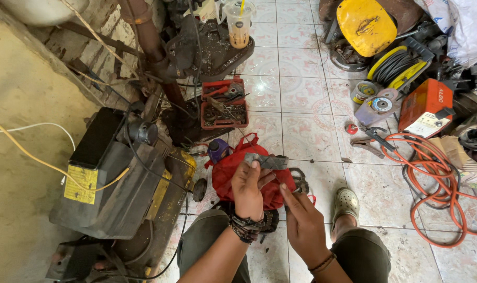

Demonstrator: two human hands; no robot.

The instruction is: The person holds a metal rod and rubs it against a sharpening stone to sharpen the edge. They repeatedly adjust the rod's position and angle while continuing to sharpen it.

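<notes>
My left hand (247, 189) is raised over a red cloth bag (233, 170) on the tiled floor and pinches a small flat grey piece (267, 161) between thumb and fingers. A beaded bracelet sits on that wrist. My right hand (303, 222) is lower and to the right, fingers together and pointing toward the bag, touching its edge and holding nothing that I can see. A dark chain or belt part (300, 181) lies just past the bag.
A black and yellow machine (118, 183) stands at left against a wall. A red tray of small parts (224, 104) lies ahead. An orange hose (432, 173), an orange box (424, 107), a cable reel (393, 65), discs and a clamp (372, 141) lie at right. My sandalled foot (345, 203) rests nearby.
</notes>
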